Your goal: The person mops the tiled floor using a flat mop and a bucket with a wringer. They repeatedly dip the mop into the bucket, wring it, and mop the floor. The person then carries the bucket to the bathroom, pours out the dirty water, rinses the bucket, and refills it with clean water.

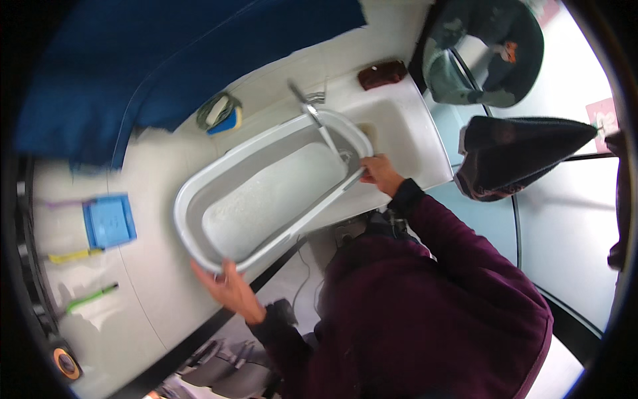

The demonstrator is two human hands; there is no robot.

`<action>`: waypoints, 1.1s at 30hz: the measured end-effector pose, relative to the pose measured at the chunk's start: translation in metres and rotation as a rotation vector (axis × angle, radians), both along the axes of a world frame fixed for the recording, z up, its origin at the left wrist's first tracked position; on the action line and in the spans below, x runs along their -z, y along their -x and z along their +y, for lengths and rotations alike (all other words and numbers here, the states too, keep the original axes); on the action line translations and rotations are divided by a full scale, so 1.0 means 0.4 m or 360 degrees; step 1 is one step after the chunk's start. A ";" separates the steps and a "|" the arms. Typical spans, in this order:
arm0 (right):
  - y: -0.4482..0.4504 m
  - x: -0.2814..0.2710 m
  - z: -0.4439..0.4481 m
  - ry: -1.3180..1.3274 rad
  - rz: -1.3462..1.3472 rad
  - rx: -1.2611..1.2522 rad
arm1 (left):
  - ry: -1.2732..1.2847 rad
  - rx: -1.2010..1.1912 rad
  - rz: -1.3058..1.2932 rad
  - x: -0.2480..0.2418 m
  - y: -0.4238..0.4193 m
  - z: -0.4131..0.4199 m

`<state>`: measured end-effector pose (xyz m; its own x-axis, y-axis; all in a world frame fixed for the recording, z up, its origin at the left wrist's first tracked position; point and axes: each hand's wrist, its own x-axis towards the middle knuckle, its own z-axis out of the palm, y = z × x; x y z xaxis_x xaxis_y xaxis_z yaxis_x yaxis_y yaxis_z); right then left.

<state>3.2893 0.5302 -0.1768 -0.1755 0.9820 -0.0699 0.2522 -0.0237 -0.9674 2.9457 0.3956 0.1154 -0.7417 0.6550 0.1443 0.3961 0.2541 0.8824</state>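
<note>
A long oval plastic tub (279, 199), white-rimmed with grey inner walls, holds whitish, slightly foamy water. It lies slantwise, its right end over the white sink (411, 134) and its left end over the light counter. Water runs from the metal faucet (309, 107) into the right end of the tub. My left hand (229, 289) grips the rim at the near left end, fingers beneath and thumb on top. With my right hand (381, 173) I hold the rim at the right end, the fingers curled round it.
Behind the tub lie a scouring pad (218, 110) and a blue sponge (224, 122). A dark red object (383, 75) sits on the sink's back edge. Left are a blue square tray (109, 221), a yellow-handled tool (75, 256) and a green one (92, 298). A dark cloth (518, 154) hangs right.
</note>
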 end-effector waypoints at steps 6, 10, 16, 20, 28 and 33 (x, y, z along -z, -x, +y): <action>0.183 0.082 0.013 -0.0441 -0.0297 -0.0345 | 0.0061 0.0008 0.0806 -0.108 -0.121 -0.071; 0.270 0.104 0.005 -0.0588 -0.0438 -0.0454 | 0.0247 -0.0038 0.1353 -0.142 -0.187 -0.110; 0.364 0.154 -0.014 -0.0703 -0.0067 -0.0562 | 0.0305 0.0048 0.1654 -0.194 -0.288 -0.098; 0.371 0.191 0.003 -0.0787 0.0039 -0.0720 | 0.0336 0.0394 0.1930 -0.230 -0.334 -0.054; 0.328 0.195 -0.003 -0.0756 0.0335 -0.0765 | 0.0255 0.0942 0.1720 -0.270 -0.431 0.050; 0.279 0.212 -0.014 -0.0842 0.0389 -0.0598 | 0.0136 0.1175 0.1683 -0.268 -0.449 0.084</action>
